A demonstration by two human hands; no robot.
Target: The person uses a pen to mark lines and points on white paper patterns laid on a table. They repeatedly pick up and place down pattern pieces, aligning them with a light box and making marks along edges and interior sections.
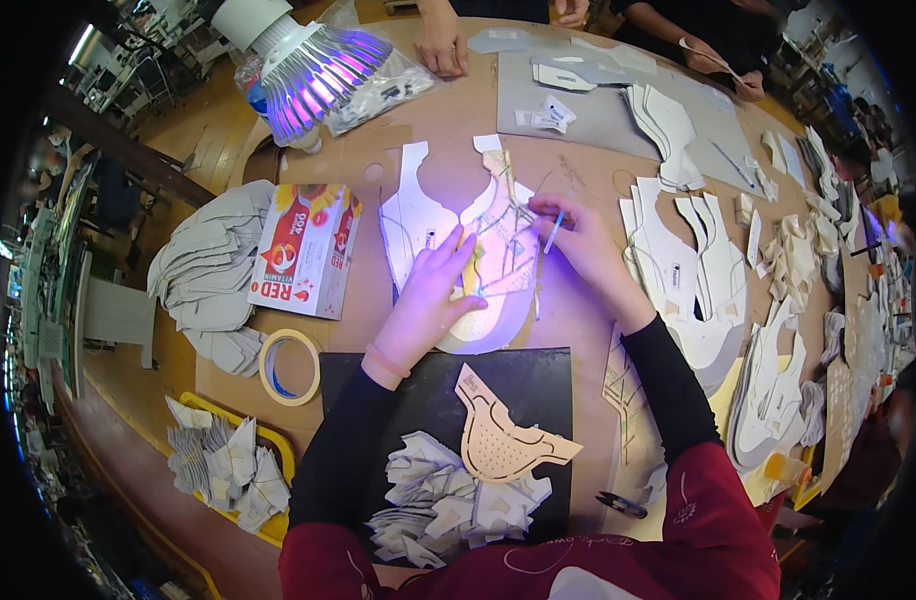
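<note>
Under a purple-lit lamp, white shoe upper pieces (408, 215) lie on the brown work surface. A see-through marking template (508, 262) with dark strips and coloured lines covers the right-hand piece. My left hand (433, 290) lies on the template's left side, thumb and fingers apart, pressing on it. At the template's upper right edge, my right hand (586, 245) grips a slim pale-blue pen (554, 232), its tip pointing down close to the edge. Below my hands, a tan perforated template (508, 440) rests by stacked grey-white pieces (448, 505) on a black mat (353, 400).
The ribbed lamp (323, 75) overhangs the far left. A red-and-white box (303, 250), stacked pieces (213, 260), a tape roll (290, 367) and a yellow tray (288, 450) sit left. More upper pieces (688, 270) lie right, thread snips (621, 505) near me. Other people's hands (441, 42) show beyond.
</note>
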